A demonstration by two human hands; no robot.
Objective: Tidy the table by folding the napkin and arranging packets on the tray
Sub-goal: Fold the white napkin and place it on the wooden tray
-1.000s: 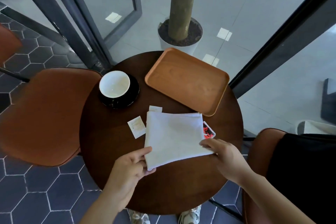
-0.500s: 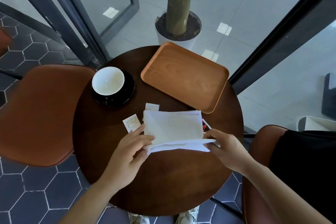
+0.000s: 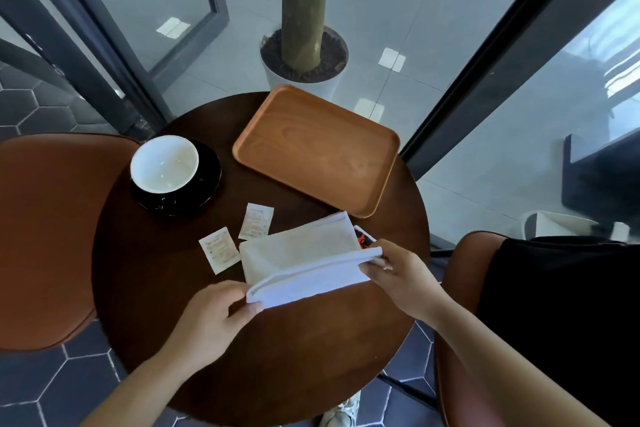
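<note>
A white napkin [image 3: 304,253] lies on the round dark table [image 3: 194,288], its near edge lifted and folded over. My left hand [image 3: 218,319] pinches the near left corner of the napkin. My right hand [image 3: 398,274] pinches the near right corner. Two white packets [image 3: 220,250] [image 3: 255,221] lie to the left of the napkin. A red and black packet [image 3: 363,237] peeks out from under its right side. The wooden tray [image 3: 317,149] sits bare at the back right of the table.
A white cup [image 3: 164,163] on a black saucer [image 3: 207,180] stands at the table's back left. Brown chairs [image 3: 52,236] flank the table on both sides. A potted tree trunk [image 3: 304,55] stands behind the table by the glass walls.
Both hands have lifted the napkin's near edge off the table and carried it up and away, folding it over. The second white packet is now uncovered.
</note>
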